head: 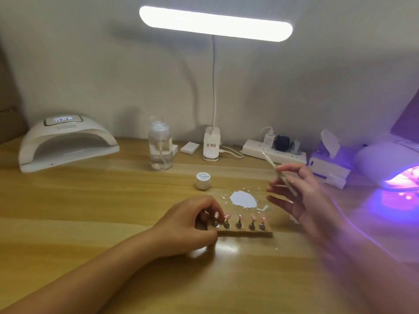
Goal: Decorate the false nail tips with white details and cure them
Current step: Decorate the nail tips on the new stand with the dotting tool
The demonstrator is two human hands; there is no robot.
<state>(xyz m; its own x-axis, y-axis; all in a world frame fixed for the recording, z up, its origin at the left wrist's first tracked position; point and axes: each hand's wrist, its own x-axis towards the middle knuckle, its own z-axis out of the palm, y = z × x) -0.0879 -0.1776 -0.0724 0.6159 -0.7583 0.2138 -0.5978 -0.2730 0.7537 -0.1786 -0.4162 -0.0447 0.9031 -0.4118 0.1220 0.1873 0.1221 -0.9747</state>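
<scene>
Wooden table (90, 211) along a white wall. Desk lamp (215, 23) lit, its clip base at the back edge. White curing lamp (68, 143) far left, display glowing. Second curing lamp (390, 164) far right, glowing purple inside. Power strip (272, 152) against the wall, plugs in it. Clear bottle (160, 148) upright, left of the lamp base.

Left hand (192, 220) grips the left end of a small board (247, 233) at centre, fingers curled over it. Right hand (301, 193), blurred, raised just right of the board, pinches a thin white brush (275, 166); the other fingers are spread.

White paint patch (243, 199) on the board's far half. Small jar (203, 180), lid on, just behind the board. Nail tips (251, 223) stand in a row on metal pegs along the board's near edge.
</scene>
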